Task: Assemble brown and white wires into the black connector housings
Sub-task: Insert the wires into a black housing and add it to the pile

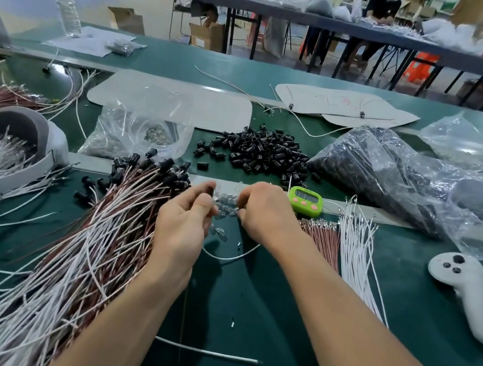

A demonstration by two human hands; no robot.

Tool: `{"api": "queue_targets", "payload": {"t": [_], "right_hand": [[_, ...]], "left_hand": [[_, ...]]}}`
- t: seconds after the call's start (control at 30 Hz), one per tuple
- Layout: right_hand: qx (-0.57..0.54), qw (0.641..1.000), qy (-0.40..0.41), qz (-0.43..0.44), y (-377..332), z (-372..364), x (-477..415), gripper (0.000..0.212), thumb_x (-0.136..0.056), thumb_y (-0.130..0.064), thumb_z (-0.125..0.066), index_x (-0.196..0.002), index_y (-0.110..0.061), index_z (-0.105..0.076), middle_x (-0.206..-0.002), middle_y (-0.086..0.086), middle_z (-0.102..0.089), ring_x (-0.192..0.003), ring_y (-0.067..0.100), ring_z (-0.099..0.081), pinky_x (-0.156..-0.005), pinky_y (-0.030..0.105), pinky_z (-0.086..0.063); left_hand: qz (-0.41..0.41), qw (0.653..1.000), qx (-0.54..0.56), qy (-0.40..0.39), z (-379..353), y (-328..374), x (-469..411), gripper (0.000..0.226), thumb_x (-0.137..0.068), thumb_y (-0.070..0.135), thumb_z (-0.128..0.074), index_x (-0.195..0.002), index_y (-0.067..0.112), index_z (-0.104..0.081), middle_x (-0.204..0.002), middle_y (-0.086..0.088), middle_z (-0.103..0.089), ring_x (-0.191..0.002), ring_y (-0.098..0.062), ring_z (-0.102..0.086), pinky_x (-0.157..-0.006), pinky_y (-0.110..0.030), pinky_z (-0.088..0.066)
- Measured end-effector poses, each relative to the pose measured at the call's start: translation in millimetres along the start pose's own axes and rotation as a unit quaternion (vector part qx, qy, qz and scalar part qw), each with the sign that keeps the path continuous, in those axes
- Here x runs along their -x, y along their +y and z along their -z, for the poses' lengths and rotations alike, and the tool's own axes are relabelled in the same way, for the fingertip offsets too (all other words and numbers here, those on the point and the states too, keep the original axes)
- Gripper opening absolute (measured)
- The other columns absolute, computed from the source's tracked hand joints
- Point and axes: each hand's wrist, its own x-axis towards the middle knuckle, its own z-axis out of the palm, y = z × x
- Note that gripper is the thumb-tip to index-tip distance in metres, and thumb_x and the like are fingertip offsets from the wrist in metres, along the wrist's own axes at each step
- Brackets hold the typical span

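Two bare forearms reach over a green work table [248, 311], where the left hand [182, 224] curls its fingers and pinches a black housing [210, 191] between thumb and forefinger. The right hand [264, 213] is bent knuckles-up over a scatter of small clear bulbs [224, 209]; what its curled fingers hold cannot be told. A white wire [225, 257] loops on the table below both hands. A heap of finished brown and white wires [75, 238] fans out to the left, while loose black housings [256, 151] lie piled beyond the hands, beside crumpled plastic bags [387, 176]. A green timer [305, 201], brown wires [322, 241], white wires [358, 258] and a white controller [465, 286] lie to the right. Behind, seated workers share a long grey table [285, 12] near cardboard boxes [206, 35].
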Motion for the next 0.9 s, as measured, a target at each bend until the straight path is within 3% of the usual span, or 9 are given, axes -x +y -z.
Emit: {"api": "queue_targets", "payload": {"t": [0.23, 0.37, 0.43, 0.47, 0.53, 0.6, 0.67, 0.8, 0.9], "right_hand": [[0.002, 1.000, -0.001, -0.027, 6.3, 3.4, 0.9, 0.022, -0.085, -0.003, -0.064, -0.094, -0.014, -0.081, -0.098, 0.012, -0.076, -0.097, 0.031, -0.070, -0.086, 0.038, -0.060], [-0.061, 0.995, 0.051, -0.064, 15.9, -1.4, 8.9, 0.016, -0.086, -0.010, -0.067, -0.088, -0.019, -0.080, -0.088, 0.007, -0.077, -0.088, 0.026, -0.070, -0.078, 0.033, -0.058], [-0.197, 0.972, 0.096, -0.085, 21.3, 2.5, 17.7, 0.015, -0.085, -0.011, -0.072, -0.076, -0.021, -0.079, -0.073, -0.005, -0.075, -0.072, 0.013, -0.067, -0.069, 0.026, -0.053], [-0.295, 0.944, 0.108, -0.102, 22.9, 7.7, 23.9, 0.017, -0.084, -0.010, -0.074, -0.072, -0.022, -0.077, -0.066, -0.007, -0.072, -0.063, 0.008, -0.064, -0.065, 0.025, -0.050], [-0.466, 0.873, 0.099, -0.104, 24.8, 20.1, 39.2, 0.019, -0.083, -0.005, -0.074, -0.070, -0.019, -0.075, -0.063, -0.001, -0.071, -0.055, 0.012, -0.059, -0.056, 0.024, -0.047], [-0.551, 0.829, 0.068, -0.065, 25.1, 30.8, 55.6, 0.013, -0.079, -0.004, -0.074, -0.072, -0.016, -0.075, -0.068, 0.011, -0.072, -0.054, 0.019, -0.062, -0.051, 0.024, -0.047], [-0.570, 0.819, 0.054, -0.036, 26.2, 37.3, 70.7, 0.014, -0.074, -0.006, -0.072, -0.074, -0.020, -0.076, -0.073, 0.016, -0.074, -0.058, 0.021, -0.065, -0.052, 0.023, -0.049], [-0.552, 0.829, 0.084, -0.021, 34.9, 37.6, 87.5, 0.029, -0.079, 0.013, -0.070, -0.076, -0.015, -0.075, -0.074, 0.016, -0.075, -0.059, 0.021, -0.069, -0.054, 0.024, -0.052], [-0.539, 0.834, 0.114, 0.004, 37.0, 34.9, 95.6, 0.025, -0.082, 0.012, -0.074, -0.076, -0.012, -0.077, -0.068, 0.012, -0.074, -0.058, 0.023, -0.071, -0.056, 0.026, -0.055]], "left_hand": [[0.000, 1.000, 0.000, -0.024, -2.9, -0.8, 3.8, 0.010, -0.096, 0.003, -0.066, -0.096, 0.014, -0.066, -0.073, -0.003, -0.076, -0.048, -0.004, -0.049, -0.051, -0.014, -0.046], [0.010, 0.998, -0.012, -0.069, -3.9, 1.0, 6.9, 0.014, -0.093, -0.003, -0.067, -0.093, 0.011, -0.068, -0.071, -0.004, -0.075, -0.051, -0.006, -0.052, -0.053, -0.015, -0.047], [0.008, 0.996, -0.014, -0.092, -5.5, 2.4, 8.0, 0.018, -0.091, -0.007, -0.067, -0.088, 0.010, -0.069, -0.069, -0.004, -0.074, -0.051, -0.007, -0.054, -0.053, -0.015, -0.047], [0.009, 0.994, -0.014, -0.105, -6.6, 3.0, 8.5, 0.018, -0.091, -0.007, -0.067, -0.087, 0.011, -0.070, -0.068, -0.004, -0.074, -0.052, -0.008, -0.054, -0.054, -0.015, -0.047], [0.013, 0.991, -0.018, -0.136, -8.6, 3.3, 9.9, 0.019, -0.093, -0.004, -0.065, -0.089, 0.013, -0.071, -0.070, -0.004, -0.074, -0.053, -0.008, -0.052, -0.055, -0.016, -0.045], [0.014, 0.986, -0.025, -0.166, -8.9, 2.5, 11.1, 0.020, -0.094, -0.001, -0.064, -0.089, 0.015, -0.075, -0.071, -0.003, -0.073, -0.054, -0.008, -0.050, -0.055, -0.015, -0.042], [0.015, 0.981, -0.028, -0.189, -8.6, 1.2, 11.2, 0.025, -0.094, 0.001, -0.065, -0.085, 0.018, -0.080, -0.072, -0.004, -0.073, -0.055, -0.007, -0.050, -0.056, -0.014, -0.044], [0.014, 0.972, -0.023, -0.234, -7.7, 1.1, 13.0, 0.015, -0.083, 0.019, -0.071, -0.087, 0.026, -0.083, -0.075, -0.004, -0.074, -0.058, -0.006, -0.053, -0.059, -0.013, -0.046], [0.009, 0.963, -0.017, -0.270, -4.8, 0.4, 13.3, 0.012, -0.082, 0.020, -0.077, -0.091, 0.023, -0.083, -0.078, -0.004, -0.075, -0.061, -0.006, -0.055, -0.061, -0.014, -0.046]]}}
